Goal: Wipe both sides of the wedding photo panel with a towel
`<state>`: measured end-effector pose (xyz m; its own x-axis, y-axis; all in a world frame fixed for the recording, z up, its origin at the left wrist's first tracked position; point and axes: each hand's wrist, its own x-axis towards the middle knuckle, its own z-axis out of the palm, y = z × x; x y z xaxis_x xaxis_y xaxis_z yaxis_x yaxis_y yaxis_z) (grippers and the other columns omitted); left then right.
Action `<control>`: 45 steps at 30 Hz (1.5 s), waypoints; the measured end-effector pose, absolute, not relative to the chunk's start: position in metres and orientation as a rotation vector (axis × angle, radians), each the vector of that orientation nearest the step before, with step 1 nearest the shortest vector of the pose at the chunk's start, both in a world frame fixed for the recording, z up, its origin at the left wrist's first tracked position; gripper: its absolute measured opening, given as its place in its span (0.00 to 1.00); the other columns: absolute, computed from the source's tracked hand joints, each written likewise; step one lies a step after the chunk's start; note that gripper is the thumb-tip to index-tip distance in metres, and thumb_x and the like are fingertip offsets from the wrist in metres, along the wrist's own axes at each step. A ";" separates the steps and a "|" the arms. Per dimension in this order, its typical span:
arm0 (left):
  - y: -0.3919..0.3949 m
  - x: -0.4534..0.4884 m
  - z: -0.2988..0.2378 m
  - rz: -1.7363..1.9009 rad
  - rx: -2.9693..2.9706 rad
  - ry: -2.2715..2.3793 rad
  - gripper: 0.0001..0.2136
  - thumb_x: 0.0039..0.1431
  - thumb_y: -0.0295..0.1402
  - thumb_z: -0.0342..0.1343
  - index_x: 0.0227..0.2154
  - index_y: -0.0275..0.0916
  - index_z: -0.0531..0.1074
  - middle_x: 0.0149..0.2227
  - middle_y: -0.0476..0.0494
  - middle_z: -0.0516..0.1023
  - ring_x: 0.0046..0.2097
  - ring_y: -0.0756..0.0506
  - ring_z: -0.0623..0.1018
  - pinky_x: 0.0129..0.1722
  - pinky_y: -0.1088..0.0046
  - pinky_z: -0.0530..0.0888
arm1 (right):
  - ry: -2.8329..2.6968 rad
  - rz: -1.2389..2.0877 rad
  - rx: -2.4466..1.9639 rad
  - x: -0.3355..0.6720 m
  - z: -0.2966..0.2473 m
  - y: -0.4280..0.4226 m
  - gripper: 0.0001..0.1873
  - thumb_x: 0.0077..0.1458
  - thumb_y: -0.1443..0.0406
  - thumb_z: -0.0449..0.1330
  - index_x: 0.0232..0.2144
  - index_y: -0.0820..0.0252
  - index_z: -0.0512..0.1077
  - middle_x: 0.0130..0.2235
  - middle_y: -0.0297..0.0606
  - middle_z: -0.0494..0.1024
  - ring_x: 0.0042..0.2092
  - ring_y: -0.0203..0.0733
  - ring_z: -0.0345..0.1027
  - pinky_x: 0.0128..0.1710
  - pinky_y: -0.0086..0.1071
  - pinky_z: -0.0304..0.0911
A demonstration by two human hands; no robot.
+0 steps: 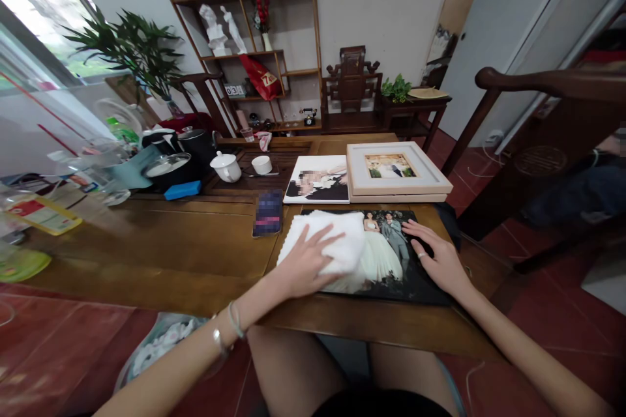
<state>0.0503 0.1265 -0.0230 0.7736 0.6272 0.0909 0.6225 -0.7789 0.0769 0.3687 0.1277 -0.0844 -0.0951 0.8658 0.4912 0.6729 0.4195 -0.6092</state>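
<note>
A large dark wedding photo print (396, 273) lies flat at the near edge of the wooden table (195, 247). My left hand (306, 264) presses a folded white cloth (337, 238) down on the print's left half, fingers spread flat over it. My right hand (437, 257), with a ring on one finger, rests flat on the print's right side, fingers stretched out and holding nothing.
Behind the print lie another photo print (317, 181) and stacked white picture frames (396, 172). A phone (268, 213) lies left of the cloth. Teapot (225, 167), cup (261, 164), pots and bottles crowd the table's left. A wooden chair arm (538, 81) stands at right.
</note>
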 end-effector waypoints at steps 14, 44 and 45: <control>0.100 0.057 -0.025 0.178 2.957 0.936 0.15 0.62 0.44 0.51 0.32 0.41 0.79 0.66 0.47 0.55 0.67 0.32 0.48 0.63 0.41 0.42 | -1.841 0.273 -1.335 0.367 -0.083 0.127 0.16 0.59 0.64 0.50 0.44 0.59 0.74 0.52 0.46 0.76 0.58 0.49 0.65 0.59 0.51 0.59; 0.066 0.075 -0.023 0.152 2.985 0.700 0.15 0.60 0.47 0.52 0.37 0.44 0.78 0.68 0.49 0.49 0.68 0.31 0.45 0.62 0.40 0.42 | -1.822 0.302 -1.315 0.366 -0.080 0.126 0.15 0.58 0.64 0.52 0.44 0.55 0.75 0.52 0.43 0.76 0.58 0.49 0.66 0.59 0.51 0.58; 0.071 0.075 -0.023 0.149 2.980 0.722 0.15 0.61 0.46 0.51 0.37 0.44 0.78 0.67 0.50 0.50 0.68 0.32 0.46 0.63 0.41 0.43 | -1.820 0.305 -1.318 0.366 -0.080 0.126 0.15 0.58 0.64 0.52 0.44 0.56 0.75 0.52 0.43 0.76 0.58 0.49 0.66 0.59 0.51 0.58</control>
<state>0.0752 0.0714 -0.0226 0.8850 0.4593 0.0771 0.4523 -0.8871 0.0926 0.3658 0.1264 -0.0804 -0.0872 0.8688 0.4874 0.6626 0.4160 -0.6229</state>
